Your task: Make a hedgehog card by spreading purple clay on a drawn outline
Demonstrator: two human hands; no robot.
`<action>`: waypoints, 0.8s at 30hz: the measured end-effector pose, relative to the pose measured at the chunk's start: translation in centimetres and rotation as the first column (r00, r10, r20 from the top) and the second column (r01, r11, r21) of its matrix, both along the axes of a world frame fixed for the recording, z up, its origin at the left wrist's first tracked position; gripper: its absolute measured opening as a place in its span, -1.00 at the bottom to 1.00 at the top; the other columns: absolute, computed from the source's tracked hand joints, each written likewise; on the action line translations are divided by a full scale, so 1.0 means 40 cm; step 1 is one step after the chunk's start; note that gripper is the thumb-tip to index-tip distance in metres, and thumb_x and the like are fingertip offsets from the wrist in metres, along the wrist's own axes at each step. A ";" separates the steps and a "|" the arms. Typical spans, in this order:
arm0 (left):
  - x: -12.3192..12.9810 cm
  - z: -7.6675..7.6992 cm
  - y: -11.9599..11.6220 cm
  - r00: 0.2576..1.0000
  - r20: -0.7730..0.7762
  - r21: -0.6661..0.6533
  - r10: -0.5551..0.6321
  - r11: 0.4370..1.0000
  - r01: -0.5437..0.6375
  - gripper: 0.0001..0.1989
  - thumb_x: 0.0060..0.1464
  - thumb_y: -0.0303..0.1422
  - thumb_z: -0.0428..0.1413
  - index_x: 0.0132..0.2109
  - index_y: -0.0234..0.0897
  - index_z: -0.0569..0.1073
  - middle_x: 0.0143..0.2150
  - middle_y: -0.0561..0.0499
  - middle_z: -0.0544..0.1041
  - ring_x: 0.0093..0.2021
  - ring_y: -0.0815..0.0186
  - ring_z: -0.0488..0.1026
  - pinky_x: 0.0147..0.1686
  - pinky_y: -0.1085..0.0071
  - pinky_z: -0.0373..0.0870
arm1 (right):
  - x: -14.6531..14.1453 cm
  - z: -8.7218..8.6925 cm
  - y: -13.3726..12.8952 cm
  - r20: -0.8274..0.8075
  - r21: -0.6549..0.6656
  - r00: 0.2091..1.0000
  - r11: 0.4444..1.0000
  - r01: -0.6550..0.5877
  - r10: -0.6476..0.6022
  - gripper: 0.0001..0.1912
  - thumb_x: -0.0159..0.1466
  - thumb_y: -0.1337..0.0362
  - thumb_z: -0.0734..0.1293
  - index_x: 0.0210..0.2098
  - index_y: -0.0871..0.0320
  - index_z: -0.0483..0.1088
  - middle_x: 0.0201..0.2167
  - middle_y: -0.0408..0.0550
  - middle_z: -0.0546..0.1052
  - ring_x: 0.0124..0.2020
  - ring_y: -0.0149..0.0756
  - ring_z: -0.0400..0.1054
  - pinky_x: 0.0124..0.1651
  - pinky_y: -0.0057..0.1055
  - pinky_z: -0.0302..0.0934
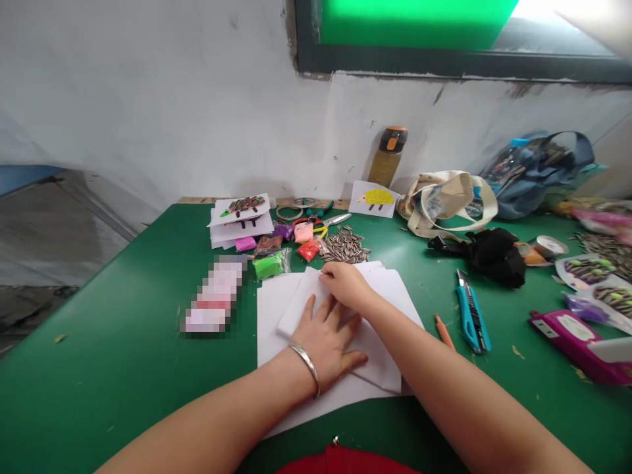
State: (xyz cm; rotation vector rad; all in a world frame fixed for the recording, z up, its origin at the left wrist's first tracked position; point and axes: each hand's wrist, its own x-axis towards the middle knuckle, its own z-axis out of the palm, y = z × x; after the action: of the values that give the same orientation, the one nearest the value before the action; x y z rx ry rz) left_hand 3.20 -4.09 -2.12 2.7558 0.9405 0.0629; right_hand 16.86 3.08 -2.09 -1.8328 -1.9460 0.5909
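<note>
left hand: spread flat, palm down upon upper white paper | right hand: fingers curled at this paper's far edge, pinching or not I cannot tell | upper paper: under both hands, lying on larger white sheets

At the far side of the green table, a bottle stands by the wall under a window. A cream tote sits to its right, with a blue bag farther right. Nearer on the right lie a black bag and a can, then a blue cutter and a magenta case.
</note>
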 end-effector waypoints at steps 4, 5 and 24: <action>-0.001 -0.001 -0.003 0.999 -0.001 -0.002 0.037 0.999 -0.037 -0.32 0.18 0.16 -0.18 0.30 -0.09 0.20 0.36 -0.17 0.14 0.36 -0.14 -0.08 0.24 -0.28 -0.18 | -0.012 0.006 0.012 0.010 0.002 0.998 0.998 -0.059 0.059 -0.82 0.18 0.37 0.23 -0.51 0.13 0.40 -0.51 -0.16 0.47 -0.46 -0.38 0.23 -0.41 -0.47 -0.05; -0.001 -0.001 -0.004 0.999 -0.001 -0.002 0.044 0.999 -0.044 -0.32 0.18 0.16 -0.18 0.30 -0.09 0.21 0.36 -0.17 0.14 0.36 -0.15 -0.08 0.23 -0.28 -0.17 | -0.014 0.008 0.015 0.011 0.001 0.997 0.998 -0.070 0.070 -0.82 0.18 0.37 0.23 -0.52 0.13 0.40 -0.51 -0.16 0.46 -0.46 -0.39 0.23 -0.41 -0.47 -0.05; -0.008 0.035 0.001 0.996 0.082 0.072 -0.018 0.997 0.013 -0.41 0.18 0.09 -0.06 0.19 -0.17 0.34 0.22 -0.20 0.34 0.22 -0.14 0.20 0.15 -0.23 0.10 | -0.020 0.008 0.006 0.040 0.000 0.996 0.997 -0.081 0.081 -0.75 0.30 0.36 0.13 -0.47 0.15 0.33 -0.47 -0.09 0.47 -0.45 -0.35 0.22 -0.38 -0.45 -0.06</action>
State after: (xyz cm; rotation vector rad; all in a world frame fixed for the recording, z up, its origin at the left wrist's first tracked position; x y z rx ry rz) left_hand 2.89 -4.06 -0.71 2.8010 0.9123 0.2104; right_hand 16.05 3.34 -1.78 -1.7845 -2.0551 0.5820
